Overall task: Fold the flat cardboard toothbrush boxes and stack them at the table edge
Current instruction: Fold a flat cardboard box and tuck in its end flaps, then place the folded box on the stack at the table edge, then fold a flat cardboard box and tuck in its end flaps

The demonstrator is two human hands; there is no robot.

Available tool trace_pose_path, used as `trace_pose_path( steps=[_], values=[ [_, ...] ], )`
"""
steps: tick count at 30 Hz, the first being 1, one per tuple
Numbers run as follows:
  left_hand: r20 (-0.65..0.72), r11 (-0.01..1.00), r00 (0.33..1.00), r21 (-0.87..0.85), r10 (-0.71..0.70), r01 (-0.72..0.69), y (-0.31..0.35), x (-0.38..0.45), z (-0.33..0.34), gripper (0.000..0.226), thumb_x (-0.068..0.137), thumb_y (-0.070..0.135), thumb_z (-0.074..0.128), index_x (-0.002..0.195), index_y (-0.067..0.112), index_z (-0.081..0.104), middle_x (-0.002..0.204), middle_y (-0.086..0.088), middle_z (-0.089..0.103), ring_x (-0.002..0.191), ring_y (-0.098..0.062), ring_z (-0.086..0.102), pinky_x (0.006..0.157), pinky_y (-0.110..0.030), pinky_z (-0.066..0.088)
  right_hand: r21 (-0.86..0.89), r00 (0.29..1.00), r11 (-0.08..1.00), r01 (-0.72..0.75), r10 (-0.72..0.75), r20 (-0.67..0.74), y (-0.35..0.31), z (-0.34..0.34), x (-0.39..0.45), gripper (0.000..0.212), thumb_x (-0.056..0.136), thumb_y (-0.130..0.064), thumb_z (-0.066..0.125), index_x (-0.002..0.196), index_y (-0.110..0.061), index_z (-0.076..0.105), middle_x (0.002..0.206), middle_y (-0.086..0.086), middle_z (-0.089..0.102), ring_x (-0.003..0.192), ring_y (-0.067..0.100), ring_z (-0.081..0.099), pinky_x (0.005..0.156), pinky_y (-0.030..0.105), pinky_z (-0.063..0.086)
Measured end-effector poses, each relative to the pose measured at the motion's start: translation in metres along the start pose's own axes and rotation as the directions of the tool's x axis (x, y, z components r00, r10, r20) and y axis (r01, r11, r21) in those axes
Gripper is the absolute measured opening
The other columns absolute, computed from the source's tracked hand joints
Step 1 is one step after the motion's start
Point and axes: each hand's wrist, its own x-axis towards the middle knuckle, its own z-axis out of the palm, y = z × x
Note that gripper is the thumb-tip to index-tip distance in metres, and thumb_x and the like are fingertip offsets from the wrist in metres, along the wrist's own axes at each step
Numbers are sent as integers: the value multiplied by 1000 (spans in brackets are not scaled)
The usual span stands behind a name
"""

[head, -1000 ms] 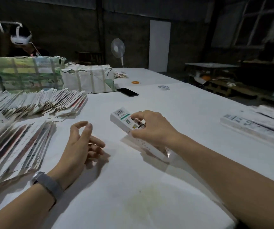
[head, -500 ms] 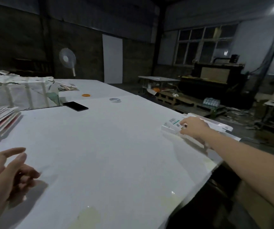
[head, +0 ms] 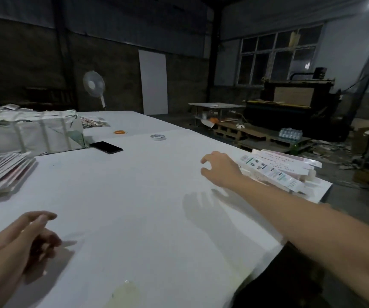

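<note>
The white table (head: 134, 196) is seen with the folded boxes (head: 274, 172) stacked at its right edge and the flat boxes (head: 3, 170) fanned out at far left. The right hand (head: 221, 168) is held just beside the stack (fingers loosely curled, nothing gripped). The left hand (head: 16, 243) is positioned over the near table, relaxed and empty.

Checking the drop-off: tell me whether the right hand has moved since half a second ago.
Yes. The right hand has let go and pulled back leftward off the box stack at the table edge, now empty.

dim, grainy; soft shadows; edges warped
</note>
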Motion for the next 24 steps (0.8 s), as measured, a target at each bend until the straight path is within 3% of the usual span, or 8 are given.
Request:
trace_pose_path(
  steps=[2,6,9,13,15,17,20,24],
  values=[
    [-17,997,998,42,60,-59,9,-9,6,22,105,36,46,100,29,67,68,-2,69,51,-16,63,50,-25,49,139,996,987,83,-86,15,-48,9,-10,33,94,-38,57,126,-29,60,132,-3,55,124,22,49,99,41,45],
    [-107,984,980,85,165,-156,20,-18,9,14,96,27,59,86,25,69,61,-11,65,42,-19,50,45,-21,36,445,957,865,232,-284,52,-152,36,-42,31,90,-38,60,120,-31,63,117,-9,60,109,15,57,95,36,47],
    [-129,942,949,218,289,-257,27,-22,9,13,84,31,55,79,30,67,55,-9,63,39,-18,49,40,-18,37,552,914,775,308,-402,53,-216,57,-64,27,89,-37,61,114,-31,66,111,-10,63,102,13,58,91,34,48],
    [-148,892,936,382,319,-244,26,-25,6,23,96,15,59,77,27,64,52,-3,63,38,-14,53,41,-19,40,711,908,639,293,-419,2,-259,84,-89,15,90,-24,62,102,-22,72,98,-6,72,89,14,64,88,36,52],
    [-104,854,935,451,338,-259,26,-29,5,17,95,21,58,80,27,63,52,0,63,41,-11,55,45,-23,42,761,900,560,329,-431,-72,-262,94,-98,13,89,-17,62,93,-20,73,87,-5,72,81,12,64,80,34,52],
    [-29,714,918,638,396,-288,27,-32,1,12,94,31,54,89,25,64,51,2,59,49,-14,57,51,-32,45,794,888,498,350,-446,-112,-259,100,-99,15,89,-13,60,87,-21,73,78,-7,71,73,10,62,70,28,50],
    [70,294,909,934,411,-205,37,-29,-11,18,94,40,48,106,30,58,75,6,65,77,-22,62,60,-34,41,827,895,466,315,-434,-97,-258,104,-95,23,88,-6,61,82,-25,72,73,-10,68,66,5,58,62,14,43],
    [-59,-53,926,995,373,84,51,-16,-48,37,92,29,52,129,26,48,124,0,57,115,-28,48,85,-39,41,835,886,446,323,-453,-100,-262,105,-96,25,88,-3,61,80,-25,71,72,-4,68,56,2,52,58,10,39]
  ],
)
